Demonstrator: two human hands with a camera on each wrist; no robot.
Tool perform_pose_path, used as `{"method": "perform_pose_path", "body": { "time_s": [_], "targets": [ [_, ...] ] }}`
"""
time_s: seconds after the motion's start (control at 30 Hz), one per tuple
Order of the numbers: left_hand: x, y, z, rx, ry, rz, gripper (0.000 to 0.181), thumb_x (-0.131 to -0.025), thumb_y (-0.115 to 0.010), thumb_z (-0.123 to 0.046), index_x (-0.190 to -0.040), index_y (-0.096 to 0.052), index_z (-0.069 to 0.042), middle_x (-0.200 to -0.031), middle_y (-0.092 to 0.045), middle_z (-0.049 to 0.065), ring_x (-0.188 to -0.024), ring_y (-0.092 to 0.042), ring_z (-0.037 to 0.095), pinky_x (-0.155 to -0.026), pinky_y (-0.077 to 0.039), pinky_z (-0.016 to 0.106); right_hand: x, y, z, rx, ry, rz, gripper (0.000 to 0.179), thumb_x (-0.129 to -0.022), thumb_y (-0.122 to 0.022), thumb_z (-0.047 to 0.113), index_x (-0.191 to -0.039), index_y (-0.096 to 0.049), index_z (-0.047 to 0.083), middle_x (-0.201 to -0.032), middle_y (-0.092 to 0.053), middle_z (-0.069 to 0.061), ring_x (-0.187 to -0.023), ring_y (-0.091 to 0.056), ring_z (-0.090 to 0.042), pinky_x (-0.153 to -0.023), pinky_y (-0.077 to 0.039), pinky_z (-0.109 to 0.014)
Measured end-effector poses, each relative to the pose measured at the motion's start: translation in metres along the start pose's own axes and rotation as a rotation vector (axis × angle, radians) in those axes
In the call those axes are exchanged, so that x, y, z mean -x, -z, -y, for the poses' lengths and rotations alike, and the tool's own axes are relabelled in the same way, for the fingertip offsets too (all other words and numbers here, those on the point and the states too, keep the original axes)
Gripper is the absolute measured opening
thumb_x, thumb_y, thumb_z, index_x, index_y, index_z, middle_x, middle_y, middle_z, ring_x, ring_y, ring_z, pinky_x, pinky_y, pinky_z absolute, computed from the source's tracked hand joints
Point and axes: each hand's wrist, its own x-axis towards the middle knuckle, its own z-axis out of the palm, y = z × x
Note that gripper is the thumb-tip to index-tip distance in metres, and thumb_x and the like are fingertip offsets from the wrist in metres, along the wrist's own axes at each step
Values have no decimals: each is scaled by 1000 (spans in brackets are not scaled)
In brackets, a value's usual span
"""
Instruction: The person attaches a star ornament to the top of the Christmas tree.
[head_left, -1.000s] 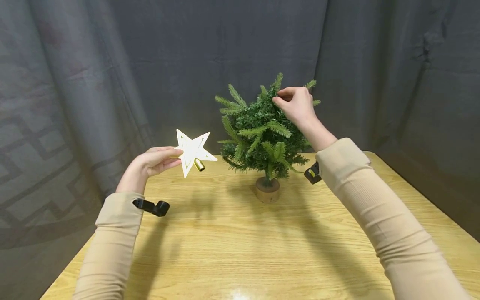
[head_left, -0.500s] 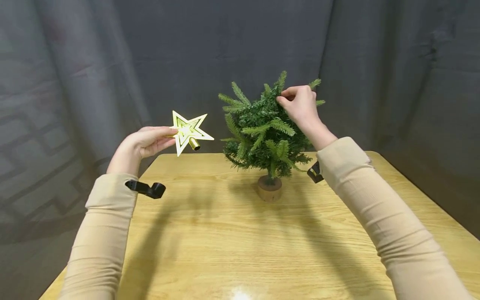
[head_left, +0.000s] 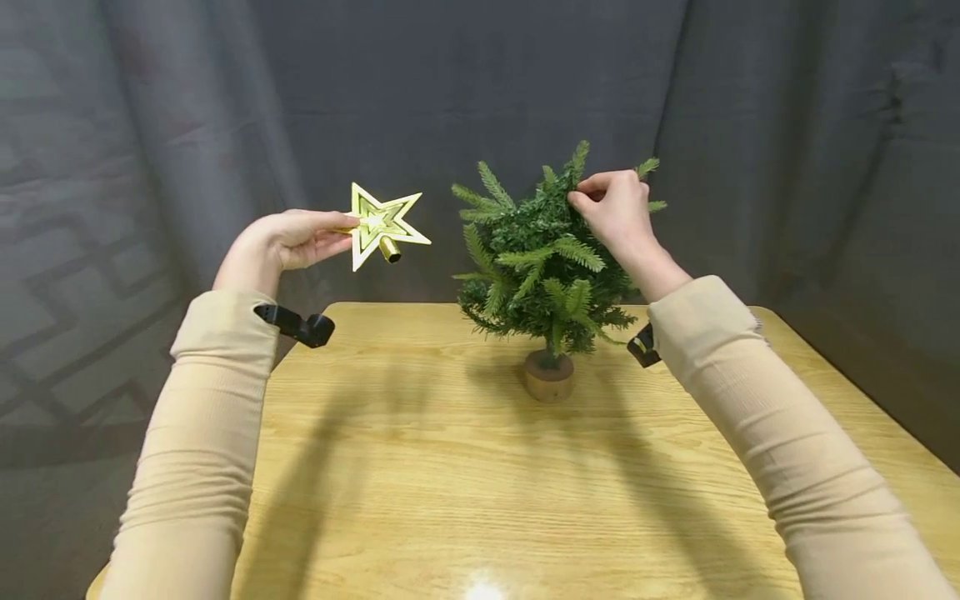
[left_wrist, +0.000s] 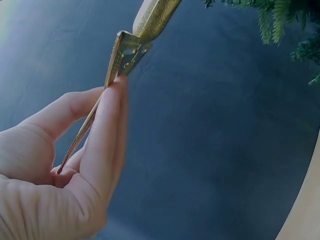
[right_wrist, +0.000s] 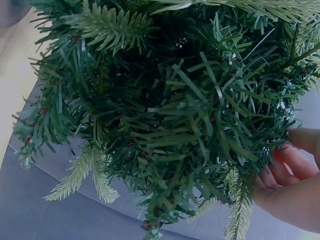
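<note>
My left hand [head_left: 288,242] pinches a gold star tree topper [head_left: 384,218] between thumb and fingers, up in the air to the left of a small artificial Christmas tree [head_left: 543,258]. The star faces me, its short hollow socket [head_left: 389,249] angled downward. In the left wrist view the star shows edge-on, with the fingers [left_wrist: 102,135] on one side and the thumb on the other. At the upper part of the tree, my right hand [head_left: 618,208] pinches a branch near the top. The right wrist view has dense green needles, the fingertips [right_wrist: 265,177] partly hidden among them.
The tree's round wooden base [head_left: 549,379] stands on a light wooden table [head_left: 450,492], towards its far edge. Grey curtains [head_left: 360,83] hang behind and at both sides. Black wrist cameras [head_left: 300,325] sit at the cuffs of both beige sleeves.
My left hand has lifted the star tree topper from near table-edge height to about the level of the tree's upper half. The right hand keeps its place at the treetop.
</note>
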Motion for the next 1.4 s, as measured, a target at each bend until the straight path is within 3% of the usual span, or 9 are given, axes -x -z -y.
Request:
{"method": "perform_pose_path", "body": {
  "time_s": [0.4,0.57,0.83,1.17,1.4],
  "targets": [
    [0,1,-38,106,102,5,23,-92,-55,-3,-74,-70,0,-73,-70,9,-66,-68,14,-65,-58,18,0,0,0,7,-4,-9,28,-93,-58,17,-112,-68,-1,-110,-66,-23,-96,-62,-33,-91,-49,-42],
    [-5,-9,-53,127,139,1,20,-90,-57,-2,-74,-68,2,-73,-69,11,-66,-68,17,-65,-58,20,1,1,-1,6,-9,-15,28,-93,-58,17,-111,-68,-1,-109,-67,-23,-95,-62,-33,-89,-50,-42],
    [-10,-25,-79,139,172,-74,18,-88,-61,-4,-71,-66,2,-71,-67,12,-64,-67,17,-64,-58,20,3,0,-4,0,-7,-21,28,-93,-58,16,-112,-67,-2,-109,-67,-23,-95,-63,-33,-90,-50,-42],
    [-12,-43,-100,95,123,-153,15,-87,-63,-4,-72,-65,-1,-74,-63,8,-64,-64,17,-67,-58,19,2,-10,1,-15,11,-24,26,-93,-58,15,-110,-68,-2,-107,-67,-23,-93,-63,-32,-87,-50,-41],
    [-15,-71,-110,34,14,-189,5,-84,-66,0,-80,-65,-4,-75,-64,8,-71,-65,15,-71,-58,20,3,-15,3,-24,28,-43,25,-93,-58,14,-109,-68,-2,-106,-68,-23,-92,-63,-33,-92,-48,-42]
  ]
}}
